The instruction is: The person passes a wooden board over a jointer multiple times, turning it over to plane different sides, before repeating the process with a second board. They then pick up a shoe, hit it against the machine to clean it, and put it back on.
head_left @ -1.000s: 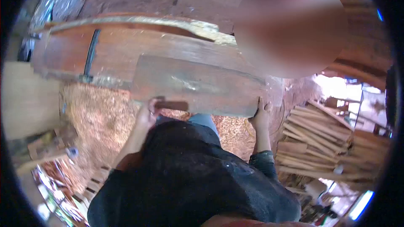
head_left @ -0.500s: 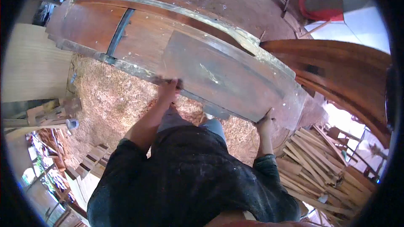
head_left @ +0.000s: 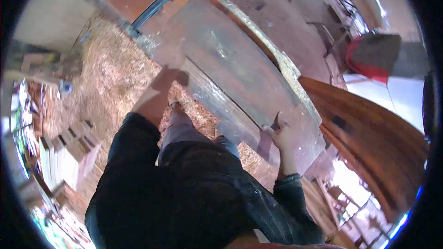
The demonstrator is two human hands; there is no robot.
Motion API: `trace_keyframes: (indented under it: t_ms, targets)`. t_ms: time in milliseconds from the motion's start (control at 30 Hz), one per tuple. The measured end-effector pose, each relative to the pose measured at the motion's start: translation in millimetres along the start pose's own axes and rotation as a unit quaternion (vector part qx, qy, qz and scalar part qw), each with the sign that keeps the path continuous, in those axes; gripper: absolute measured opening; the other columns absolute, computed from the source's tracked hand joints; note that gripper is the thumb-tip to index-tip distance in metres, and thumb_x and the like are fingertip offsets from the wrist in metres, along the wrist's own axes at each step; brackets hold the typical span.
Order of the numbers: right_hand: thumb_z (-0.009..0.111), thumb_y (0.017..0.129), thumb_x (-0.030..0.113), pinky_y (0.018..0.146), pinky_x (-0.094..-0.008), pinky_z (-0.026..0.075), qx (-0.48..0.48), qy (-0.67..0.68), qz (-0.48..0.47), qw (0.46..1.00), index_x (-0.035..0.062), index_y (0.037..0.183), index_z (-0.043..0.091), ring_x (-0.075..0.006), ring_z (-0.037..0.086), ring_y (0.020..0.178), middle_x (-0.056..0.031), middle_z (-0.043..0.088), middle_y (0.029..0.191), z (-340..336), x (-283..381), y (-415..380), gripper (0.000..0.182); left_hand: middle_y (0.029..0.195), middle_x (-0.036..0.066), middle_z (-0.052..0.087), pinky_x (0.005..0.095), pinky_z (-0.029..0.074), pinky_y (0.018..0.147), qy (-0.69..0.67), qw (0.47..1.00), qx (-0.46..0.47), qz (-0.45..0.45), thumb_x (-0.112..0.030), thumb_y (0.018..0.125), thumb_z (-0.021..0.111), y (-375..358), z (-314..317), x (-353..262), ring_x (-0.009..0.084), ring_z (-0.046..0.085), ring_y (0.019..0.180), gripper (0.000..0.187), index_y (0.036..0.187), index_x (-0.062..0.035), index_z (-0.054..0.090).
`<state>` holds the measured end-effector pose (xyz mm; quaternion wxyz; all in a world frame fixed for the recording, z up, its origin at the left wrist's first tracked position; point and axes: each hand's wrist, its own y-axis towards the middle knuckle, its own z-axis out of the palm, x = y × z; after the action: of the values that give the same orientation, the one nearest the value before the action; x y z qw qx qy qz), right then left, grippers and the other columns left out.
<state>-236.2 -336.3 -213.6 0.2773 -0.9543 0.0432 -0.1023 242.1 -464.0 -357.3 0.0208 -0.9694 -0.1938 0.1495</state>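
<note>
A long dark wooden panel point(head_left: 230, 60) lies flat on the workbench point(head_left: 217, 99), with pale scuff marks on its face. Along its near side a strip of worn bench top shows. My right hand point(head_left: 280, 131) is at the panel's near right edge, thumb and fingers spread against it. Near the panel's left part, my left hand point(head_left: 170, 62) reaches over the bench edge; motion smears its fingers. A dark strip point(head_left: 157, 7) crosses the bench to the left of the panel.
A curved reddish-brown wooden piece point(head_left: 360, 133) stands to the right. Wood shavings point(head_left: 110, 74) cover the floor at the left, near stacked wood blocks point(head_left: 69, 152). A red and dark chair point(head_left: 374, 57) is at the far right. Behind the panel runs a pale-edged board point(head_left: 244, 23).
The panel has shifted away from the bench's near edge, baring a strip of bench top. My right hand has come up onto the bench. The view has turned.
</note>
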Motion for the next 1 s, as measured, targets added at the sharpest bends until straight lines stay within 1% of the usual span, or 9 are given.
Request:
trace_keyframes:
  t_ms: [100, 200, 267, 300, 367, 467, 633, 733, 1000]
  targets:
    - [0.07, 0.093, 0.037, 0.107, -0.0476, 0.046, -0.098, 0.021, -0.14, 0.985, 0.005, 0.148, 0.052, -0.0446, 0.057, 0.124, -0.0282, 0.06, 0.133, 13, -60, 29, 0.067, 0.144, 0.021, 0.055, 0.0493, 0.038, 0.11, -0.004, 0.984, -0.145, 0.106, -0.05, 0.102, 0.049, -48, 17, -72, 0.0361, 0.051, 0.133, 0.06, 0.138, -0.0034, 0.059]
    - [0.067, 0.095, 0.032, 0.109, -0.0514, 0.043, -0.19, 0.019, -0.316, 0.93, 0.0042, 0.144, 0.056, -0.0446, 0.053, 0.131, -0.0254, 0.053, 0.146, 17, -61, 53, 0.057, 0.156, 0.021, 0.046, 0.0524, 0.027, 0.123, 0.048, 0.963, -0.249, 0.091, -0.049, 0.102, 0.048, -66, 28, -131, 0.0351, 0.04, 0.148, 0.062, 0.143, -0.0028, 0.056]
    - [0.066, 0.095, 0.031, 0.111, -0.0548, 0.041, -0.209, 0.02, -0.394, 0.895, 0.0029, 0.144, 0.056, -0.0447, 0.05, 0.135, -0.0241, 0.051, 0.149, 17, -59, 75, 0.058, 0.154, 0.013, 0.052, 0.0544, 0.036, 0.116, 0.079, 0.963, -0.253, 0.051, -0.049, 0.1, 0.052, -67, 28, -138, 0.0351, 0.05, 0.14, 0.055, 0.148, -0.0218, 0.056]
    - [0.066, 0.094, 0.031, 0.112, -0.0565, 0.039, -0.222, 0.019, -0.427, 0.876, 0.0023, 0.143, 0.056, -0.0448, 0.049, 0.137, -0.0234, 0.05, 0.151, 16, -56, 87, 0.058, 0.157, 0.013, 0.047, 0.0563, 0.029, 0.119, 0.059, 0.977, -0.204, 0.038, -0.05, 0.101, 0.05, -67, 24, -138, 0.0347, 0.043, 0.144, 0.056, 0.149, -0.0219, 0.055]
    - [0.066, 0.093, 0.03, 0.116, -0.0581, 0.035, -0.19, 0.023, -0.425, 0.885, 0.0012, 0.143, 0.055, -0.0448, 0.044, 0.141, -0.0238, 0.048, 0.154, 12, -43, 100, 0.059, 0.164, 0.011, 0.038, 0.0601, 0.015, 0.125, 0.004, 0.994, -0.107, 0.02, -0.05, 0.102, 0.045, -60, 18, -140, 0.0337, 0.03, 0.154, 0.057, 0.151, -0.0221, 0.053]
    - [0.062, 0.095, 0.032, 0.118, -0.0569, 0.032, -0.16, -0.018, -0.411, 0.897, 0.0011, 0.146, 0.053, -0.0444, 0.041, 0.144, -0.0258, 0.044, 0.156, -4, -25, 102, 0.06, 0.163, 0.008, 0.041, 0.056, 0.014, 0.126, 0.05, 0.99, -0.13, 0.004, -0.049, 0.1, 0.052, -44, 36, -128, 0.0296, 0.034, 0.152, 0.05, 0.147, -0.0325, 0.057]
    - [0.057, 0.097, 0.04, 0.12, -0.0561, 0.03, -0.089, -0.109, -0.392, 0.909, -0.0023, 0.154, 0.04, -0.041, 0.033, 0.151, -0.0238, 0.029, 0.165, -5, 19, 136, 0.073, 0.162, 0.006, 0.042, 0.0582, 0.016, 0.125, 0.055, 0.99, -0.13, -0.008, -0.046, 0.1, 0.05, -8, 29, -88, 0.0299, 0.033, 0.152, 0.048, 0.146, -0.0316, 0.058]
    - [0.06, 0.096, 0.043, 0.114, -0.0517, 0.042, -0.134, -0.085, -0.382, 0.91, -0.0062, 0.147, 0.048, -0.0466, 0.045, 0.141, -0.0274, 0.044, 0.155, -18, 57, 143, 0.071, 0.163, 0.005, 0.041, 0.0565, 0.014, 0.126, 0.032, 0.992, -0.124, -0.008, -0.044, 0.101, 0.049, 23, 11, -76, 0.0284, 0.033, 0.153, 0.047, 0.146, -0.0322, 0.058]
    - [0.062, 0.095, 0.041, 0.108, -0.0512, 0.047, -0.242, -0.063, -0.402, 0.881, -0.0061, 0.148, 0.047, -0.0423, 0.051, 0.137, -0.0243, 0.045, 0.156, 4, 112, 165, 0.072, 0.159, 0.004, 0.047, 0.0581, 0.021, 0.124, 0.238, 0.946, -0.221, 0.007, -0.045, 0.099, 0.051, 69, 34, -19, 0.0282, 0.038, 0.15, 0.044, 0.14, -0.0327, 0.062]
